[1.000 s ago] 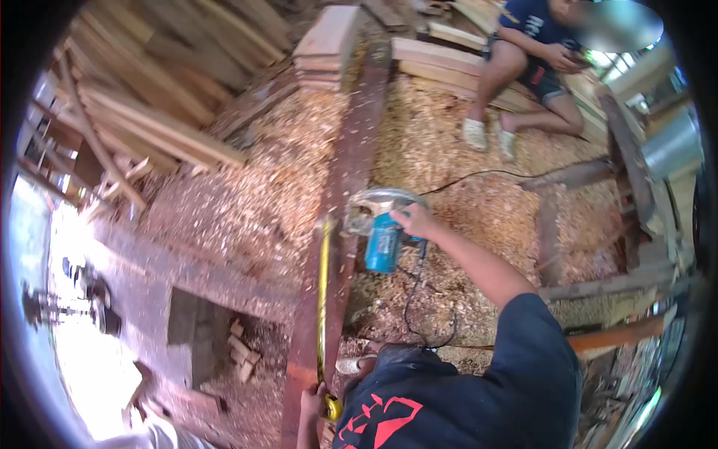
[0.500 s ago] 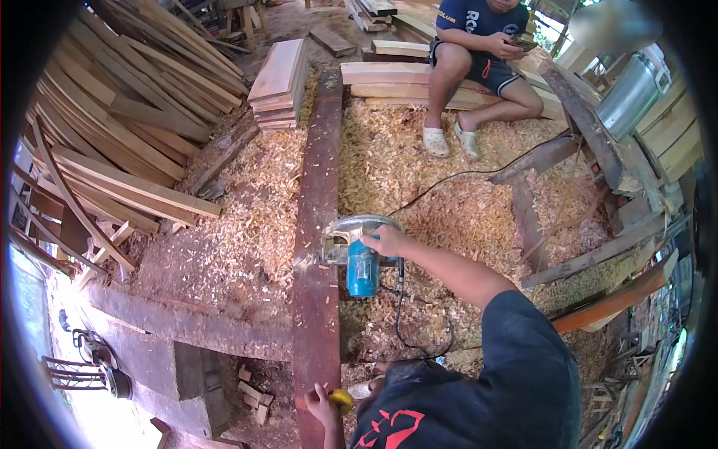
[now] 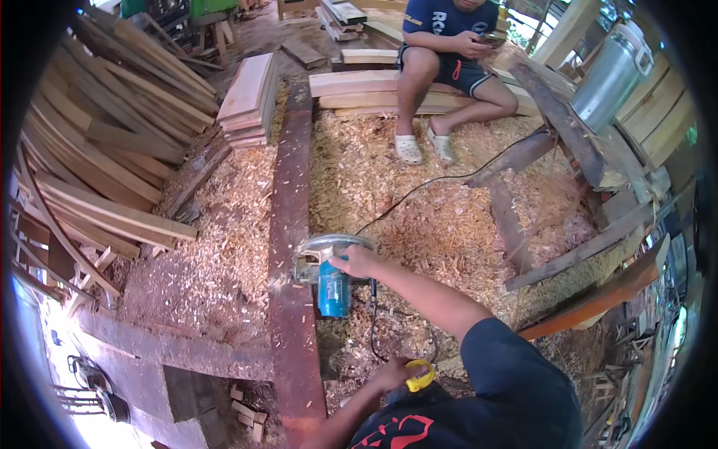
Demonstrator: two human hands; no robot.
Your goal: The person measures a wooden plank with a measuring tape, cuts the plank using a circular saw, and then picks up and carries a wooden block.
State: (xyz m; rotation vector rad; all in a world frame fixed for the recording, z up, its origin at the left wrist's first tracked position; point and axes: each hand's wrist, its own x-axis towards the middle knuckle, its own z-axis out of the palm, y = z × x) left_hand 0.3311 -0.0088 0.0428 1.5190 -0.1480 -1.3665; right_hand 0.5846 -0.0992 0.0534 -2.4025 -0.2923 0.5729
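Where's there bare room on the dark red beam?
Beam has two runs, chips aside: beyond the circular saw, beside the board stack; and between saw and left forearm. Crowded: at the saw, with right hand and cord, and near left hand and tape measure.

A woodworking workshop: stacked boards (image 3: 247, 97), leaning planks (image 3: 90, 142) and wood shavings (image 3: 419, 217) (plus a circular saw (image 3: 333, 288)) show it.

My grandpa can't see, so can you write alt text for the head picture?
The right hand grips a blue power saw at a long brown board, and the left hand holds a yellow tape measure. Wood shavings lie around; another person sits on planks holding a phone.
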